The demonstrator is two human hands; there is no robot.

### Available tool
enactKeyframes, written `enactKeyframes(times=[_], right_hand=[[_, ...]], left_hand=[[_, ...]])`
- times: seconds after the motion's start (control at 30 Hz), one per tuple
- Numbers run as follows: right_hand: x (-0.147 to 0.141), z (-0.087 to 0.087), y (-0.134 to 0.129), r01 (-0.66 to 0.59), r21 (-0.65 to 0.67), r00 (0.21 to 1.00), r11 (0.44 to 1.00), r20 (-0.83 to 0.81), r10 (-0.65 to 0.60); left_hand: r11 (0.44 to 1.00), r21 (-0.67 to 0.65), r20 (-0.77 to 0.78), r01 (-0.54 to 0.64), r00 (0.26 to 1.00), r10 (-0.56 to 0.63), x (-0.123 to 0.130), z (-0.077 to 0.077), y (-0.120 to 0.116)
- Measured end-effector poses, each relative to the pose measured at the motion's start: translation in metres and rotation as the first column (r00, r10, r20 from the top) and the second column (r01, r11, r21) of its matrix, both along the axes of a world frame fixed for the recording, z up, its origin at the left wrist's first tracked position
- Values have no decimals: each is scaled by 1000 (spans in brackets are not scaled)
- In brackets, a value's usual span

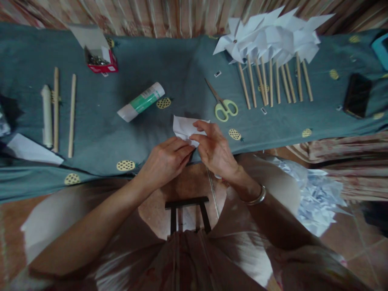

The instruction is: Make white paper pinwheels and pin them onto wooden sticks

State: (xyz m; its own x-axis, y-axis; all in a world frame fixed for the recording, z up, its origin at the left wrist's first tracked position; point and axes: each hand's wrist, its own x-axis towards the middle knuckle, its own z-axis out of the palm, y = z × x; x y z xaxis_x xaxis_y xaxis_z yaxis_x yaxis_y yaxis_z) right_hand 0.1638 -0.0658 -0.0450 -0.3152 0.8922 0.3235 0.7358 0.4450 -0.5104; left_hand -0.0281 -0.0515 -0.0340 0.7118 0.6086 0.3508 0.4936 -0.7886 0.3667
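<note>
A small piece of white paper (182, 124) with creases is held at the near edge of the cloth-covered table. My left hand (168, 158) pinches its lower left part, the fingers closed. With thumb and bent fingers, my right hand (214, 148) grips the paper's right side; a silver bangle is on that wrist. The fingers hide the paper's lower part. Beyond my right hand lie scissors (224, 108) with pale green handles, their blades slightly apart. A green and white glue tube (142, 102) lies up and to the left of the paper.
Several white paper pinwheels (266, 36) on wooden sticks lie at the far right. A red box (101, 64) of small metal pieces stands open at the far left. Two wooden sticks (72, 115) and a pale stick lie left. Paper scraps (321, 198) pile up at right; a dark phone (357, 95) lies above.
</note>
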Motion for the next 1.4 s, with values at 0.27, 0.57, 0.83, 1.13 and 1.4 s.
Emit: enactKeyframes(times=[0.27,0.57,0.83,1.13,1.4], right_hand=[[3,3,-2,46,-87,994,995,-97,-55],[-2,7,-5,36,-46,999,998,19,-35],[-15,9,-6,-9,-93,990,996,138,22],[6,3,8,118,-53,992,992,-32,-120],[11,5,23,118,-47,990,992,87,-114]], left_hand=[[1000,13,32,-1,999,1,0,0,1],[1000,-4,23,8,1000,-8,0,1,0],[999,35,-37,2,999,0,0,2,2],[999,44,-4,-19,1000,19,0,0,0],[999,41,-5,-16,1000,16,-4,2,1]])
